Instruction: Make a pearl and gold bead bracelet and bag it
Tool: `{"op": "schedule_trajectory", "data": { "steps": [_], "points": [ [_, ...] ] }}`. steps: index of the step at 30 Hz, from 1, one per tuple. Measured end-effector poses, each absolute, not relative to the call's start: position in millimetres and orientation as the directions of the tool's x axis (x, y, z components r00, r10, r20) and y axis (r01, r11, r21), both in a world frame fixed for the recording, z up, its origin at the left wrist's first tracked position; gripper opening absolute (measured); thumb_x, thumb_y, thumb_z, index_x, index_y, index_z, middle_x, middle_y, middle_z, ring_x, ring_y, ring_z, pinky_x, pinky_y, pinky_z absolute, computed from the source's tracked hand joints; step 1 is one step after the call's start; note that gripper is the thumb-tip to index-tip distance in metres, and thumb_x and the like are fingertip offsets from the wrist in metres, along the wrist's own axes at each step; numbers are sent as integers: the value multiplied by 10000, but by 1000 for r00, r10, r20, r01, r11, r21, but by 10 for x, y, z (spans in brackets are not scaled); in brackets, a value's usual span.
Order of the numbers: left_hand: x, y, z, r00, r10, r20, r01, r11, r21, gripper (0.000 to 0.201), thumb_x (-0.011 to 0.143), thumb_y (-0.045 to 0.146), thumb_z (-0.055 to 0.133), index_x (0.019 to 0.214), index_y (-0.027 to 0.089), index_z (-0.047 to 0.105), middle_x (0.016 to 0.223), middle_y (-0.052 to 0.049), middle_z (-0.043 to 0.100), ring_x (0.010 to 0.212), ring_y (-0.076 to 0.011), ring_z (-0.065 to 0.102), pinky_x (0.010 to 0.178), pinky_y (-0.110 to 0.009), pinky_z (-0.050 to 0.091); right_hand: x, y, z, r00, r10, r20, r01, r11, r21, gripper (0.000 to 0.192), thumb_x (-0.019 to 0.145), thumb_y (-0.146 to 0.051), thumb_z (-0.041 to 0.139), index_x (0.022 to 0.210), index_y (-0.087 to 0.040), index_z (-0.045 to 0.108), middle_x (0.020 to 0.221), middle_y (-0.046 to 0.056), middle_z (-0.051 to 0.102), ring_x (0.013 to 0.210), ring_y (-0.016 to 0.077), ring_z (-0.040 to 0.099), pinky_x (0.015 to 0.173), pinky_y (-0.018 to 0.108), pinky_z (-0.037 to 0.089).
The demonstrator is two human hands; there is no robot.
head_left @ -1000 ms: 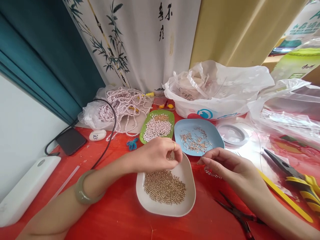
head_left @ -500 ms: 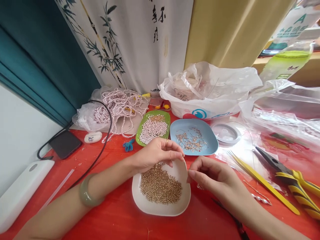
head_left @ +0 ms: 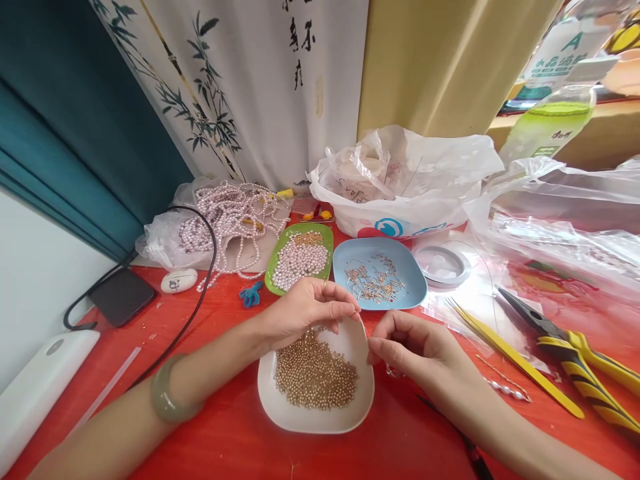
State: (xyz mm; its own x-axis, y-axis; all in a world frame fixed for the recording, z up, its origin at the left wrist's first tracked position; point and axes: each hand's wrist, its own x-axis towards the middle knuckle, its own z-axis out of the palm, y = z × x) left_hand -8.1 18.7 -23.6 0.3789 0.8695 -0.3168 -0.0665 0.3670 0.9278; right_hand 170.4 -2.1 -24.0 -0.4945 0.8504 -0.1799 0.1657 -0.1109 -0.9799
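Note:
My left hand is above the far rim of a white dish, thumb and forefinger pinched together. Whatever is at those fingertips is too small to make out. Small round gold beads fill much of the dish. My right hand, at the dish's right edge, is closed in a pinch too, and its contents are hidden. Below its fingers shows a small shiny bit, perhaps chain. Just beyond my hands lie a blue plate of gold-coloured pins and a green plate of pale pink and gold beads.
At right lie yellow tweezers, yellow-black pliers and a short beaded chain. Plastic bags and a wire spool stand behind. Pink bead strands, a black cable and a phone are left.
The whole scene has shifted slightly left in view as the camera turned. Both hands keep nearly the same pinched pose over the dish.

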Motion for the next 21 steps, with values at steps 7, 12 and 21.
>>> {"op": "schedule_trajectory", "data": {
  "steps": [7, 12, 21],
  "points": [
    [-77, 186, -236, 374, 873, -312, -70, 362, 930, 103, 641, 204, 675, 688, 121, 638, 661, -6, 619, 510, -46, 473, 497, -186, 370, 1693, -21, -221, -487, 855, -176, 173, -104, -979, 165, 747, -267, 492, 595, -203, 485, 553, -32, 523, 512, 102, 478, 482, 216, 361],
    [-82, 183, -234, 368, 872, -322, -55, 366, 929, 115, 634, 216, 678, 686, 121, 639, 665, -10, 619, 526, -53, 477, 510, -193, 374, 1696, -21, -222, -485, 856, -178, 189, -96, -977, 162, 746, -266, 493, 597, -203, 488, 559, -24, 534, 516, 106, 485, 479, 219, 365],
    [-88, 194, -230, 385, 870, -307, -51, 352, 935, 176, 629, 193, 685, 772, 121, 611, 702, -27, 631, 580, -69, 517, 506, -188, 369, 1711, 0, -277, -483, 865, -138, 196, -47, -980, 176, 782, -300, 493, 645, -193, 523, 591, -28, 513, 532, 100, 442, 491, 212, 340]
  ]
}}
